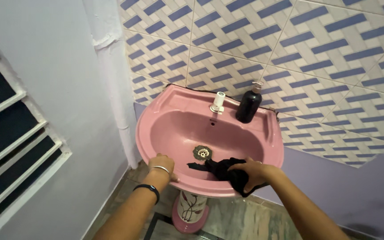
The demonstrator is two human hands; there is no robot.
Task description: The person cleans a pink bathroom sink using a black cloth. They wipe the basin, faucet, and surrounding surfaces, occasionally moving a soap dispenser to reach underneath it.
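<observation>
Lower centre: left hand (161, 163), fingers together, resting flat on the front rim of the pink sink (156, 116). Lower right of centre: right hand (250, 173), fingers clamped on a black cloth (222, 168) draped over the rim into the basin. Centre: metal drain (202, 152). Above: white tap (218, 102); to its right, a dark soap dispenser (249, 105) against the patterned tiled wall (316, 58).

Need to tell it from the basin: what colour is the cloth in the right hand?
Black; the cloth shows clearly against the pink sink in the head view.
</observation>
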